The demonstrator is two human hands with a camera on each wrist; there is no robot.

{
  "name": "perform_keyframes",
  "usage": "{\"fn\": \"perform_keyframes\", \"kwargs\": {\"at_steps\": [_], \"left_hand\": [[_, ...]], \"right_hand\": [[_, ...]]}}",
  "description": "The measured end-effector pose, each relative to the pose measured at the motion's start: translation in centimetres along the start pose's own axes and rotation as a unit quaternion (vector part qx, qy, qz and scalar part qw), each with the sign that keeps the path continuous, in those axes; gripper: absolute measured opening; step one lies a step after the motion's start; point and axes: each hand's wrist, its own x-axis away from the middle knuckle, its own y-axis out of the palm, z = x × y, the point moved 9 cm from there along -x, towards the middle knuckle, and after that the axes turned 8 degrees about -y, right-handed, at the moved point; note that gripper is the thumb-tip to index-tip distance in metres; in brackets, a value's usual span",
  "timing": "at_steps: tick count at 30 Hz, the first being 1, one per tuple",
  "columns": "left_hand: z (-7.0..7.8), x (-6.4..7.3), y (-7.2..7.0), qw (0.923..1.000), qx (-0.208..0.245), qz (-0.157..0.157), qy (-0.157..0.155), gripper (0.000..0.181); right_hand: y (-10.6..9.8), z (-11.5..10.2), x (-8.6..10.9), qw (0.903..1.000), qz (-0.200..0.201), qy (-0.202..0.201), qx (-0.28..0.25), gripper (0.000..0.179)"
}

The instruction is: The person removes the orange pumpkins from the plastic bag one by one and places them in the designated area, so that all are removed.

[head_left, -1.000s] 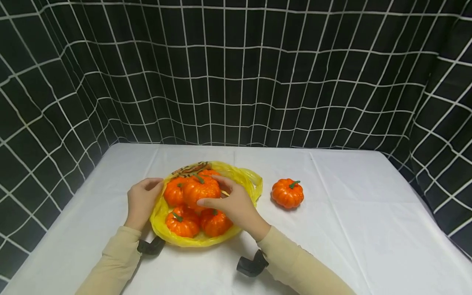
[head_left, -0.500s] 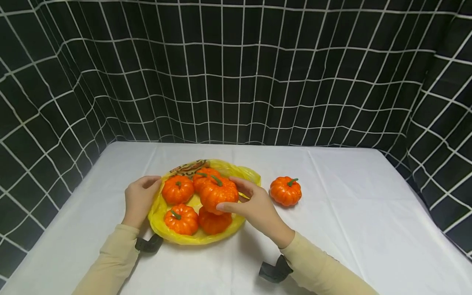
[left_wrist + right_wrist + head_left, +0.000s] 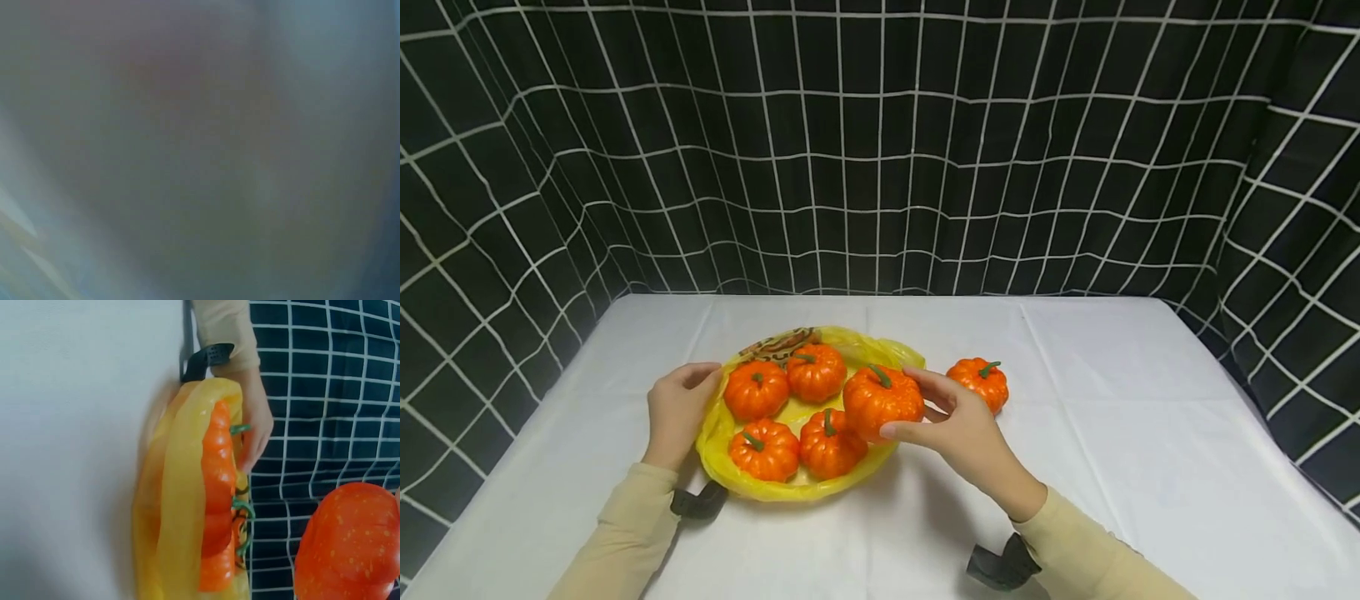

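Note:
A yellow plastic bag (image 3: pixel 722 462) lies wide open on the table, with several small orange pumpkins (image 3: pixel 763 450) inside. My left hand (image 3: pixel 673 412) pinches the bag's left rim; the fingertips are partly hidden against it. Between thumb and fingers of my right hand (image 3: pixel 962 425) is another orange pumpkin (image 3: pixel 880 404) with a green stem, held up over the bag's right side. In the right wrist view this held pumpkin (image 3: pixel 350 544) appears at the lower right, apart from the bag (image 3: pixel 178 506). The left wrist view is too blurred to make anything out.
One more pumpkin (image 3: pixel 977 383) sits on the white-covered table (image 3: pixel 1112 467), right of the bag and behind my right hand. A dark curtain with white grid lines (image 3: pixel 880 167) stands along the back and sides. Black wrist mounts (image 3: pixel 1003 562) project from both sleeves.
My right hand has carried its pumpkin rightward from over the middle of the bag to its right side, uncovering the pumpkins below. The left hand stays at the rim.

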Motion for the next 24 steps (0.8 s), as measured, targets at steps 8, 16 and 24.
{"fn": "perform_keyframes", "kwargs": {"at_steps": [8, 16, 24], "left_hand": [[0.1, 0.1, 0.0, 1.0, -0.005, -0.002, -0.001, 0.032], [-0.1, 0.2, -0.2, 0.9999, 0.007, -0.003, -0.008, 0.031], [-0.1, 0.1, 0.0, 0.9999, 0.002, 0.005, -0.011, 0.031]], "right_hand": [[-3.0, 1.1, 1.3, 0.9993, 0.018, 0.018, 0.029, 0.072], [-5.5, 1.8, 2.3, 0.9958, 0.042, 0.042, 0.07, 0.071], [-7.4, 3.1, 3.0, 0.9937, 0.068, 0.037, 0.081, 0.071]]}}
